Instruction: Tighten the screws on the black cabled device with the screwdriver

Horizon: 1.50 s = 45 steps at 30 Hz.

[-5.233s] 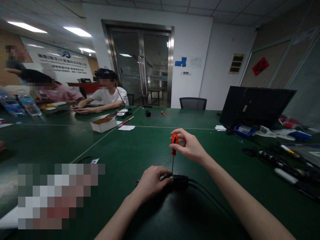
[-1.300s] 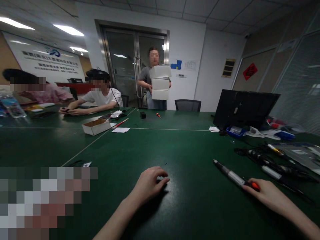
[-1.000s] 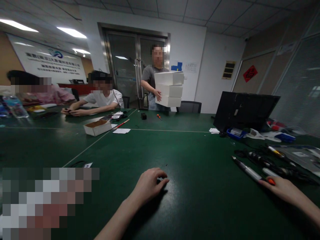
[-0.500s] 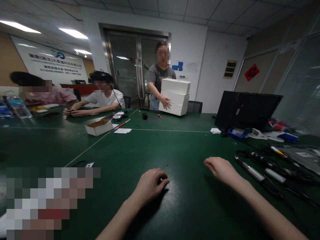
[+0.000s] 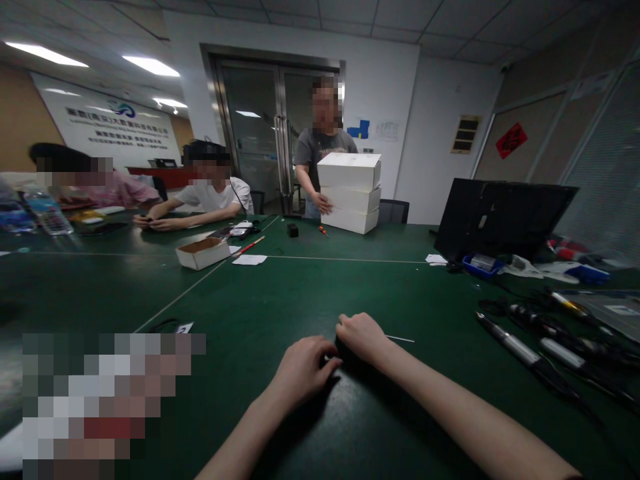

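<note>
My left hand [image 5: 307, 363] rests low over the green table [image 5: 240, 300], its fingers curled and its thumb close to the index finger. Whatever lies inside that grip is hidden or too small to name. Just beyond it, to the right, my right hand [image 5: 363, 335] is closed, knuckles up. A thin pale stick [image 5: 401, 339] pokes out from behind this hand towards the right; its other end is covered by the fingers. The two hands are close together, with a narrow dark gap between them.
Pen-shaped corded tools [image 5: 510, 337] lie right of my forearm, before a black monitor [image 5: 505, 217]. An open white box [image 5: 203, 255] and paper [image 5: 250, 260] lie ahead left. Across the table, a person holds stacked white boxes [image 5: 350, 193]; two others sit left.
My right hand has moved left to beside my left hand, and the thin pale stick now shows behind it. My left hand has barely moved. The stacked boxes have turned slightly.
</note>
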Tool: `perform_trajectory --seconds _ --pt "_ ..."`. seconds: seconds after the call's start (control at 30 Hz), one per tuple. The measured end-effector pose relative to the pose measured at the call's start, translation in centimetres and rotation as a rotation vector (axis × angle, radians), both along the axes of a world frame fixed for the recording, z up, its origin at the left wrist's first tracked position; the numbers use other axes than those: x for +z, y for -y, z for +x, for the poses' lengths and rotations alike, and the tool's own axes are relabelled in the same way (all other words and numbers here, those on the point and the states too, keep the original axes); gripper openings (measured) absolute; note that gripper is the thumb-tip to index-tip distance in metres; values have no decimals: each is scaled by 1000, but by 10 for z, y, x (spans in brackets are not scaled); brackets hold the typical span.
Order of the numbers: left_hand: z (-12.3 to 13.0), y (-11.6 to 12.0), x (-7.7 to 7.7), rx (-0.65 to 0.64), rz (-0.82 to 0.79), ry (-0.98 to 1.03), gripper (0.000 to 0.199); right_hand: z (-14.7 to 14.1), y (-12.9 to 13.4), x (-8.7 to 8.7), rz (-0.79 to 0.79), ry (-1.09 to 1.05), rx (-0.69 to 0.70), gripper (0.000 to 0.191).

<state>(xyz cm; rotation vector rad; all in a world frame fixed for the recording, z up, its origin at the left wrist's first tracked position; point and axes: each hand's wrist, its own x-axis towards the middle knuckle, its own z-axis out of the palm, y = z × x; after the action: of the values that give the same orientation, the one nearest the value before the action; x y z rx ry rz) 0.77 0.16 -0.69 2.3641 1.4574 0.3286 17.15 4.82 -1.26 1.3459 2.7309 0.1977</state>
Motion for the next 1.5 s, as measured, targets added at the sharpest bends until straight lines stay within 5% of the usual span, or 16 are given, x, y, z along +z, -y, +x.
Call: perform_trajectory --seconds 0.37,0.8,1.5 --pt "1 -2 -3 28 5 -9 20 0 16 -4 26 -28 -1 29" --pt "3 -7 -14 2 40 184 29 4 42 12 29 -307 -176 27" --pt "4 -3 -9 -52 -3 180 25 10 49 15 -6 -289 -111 22"
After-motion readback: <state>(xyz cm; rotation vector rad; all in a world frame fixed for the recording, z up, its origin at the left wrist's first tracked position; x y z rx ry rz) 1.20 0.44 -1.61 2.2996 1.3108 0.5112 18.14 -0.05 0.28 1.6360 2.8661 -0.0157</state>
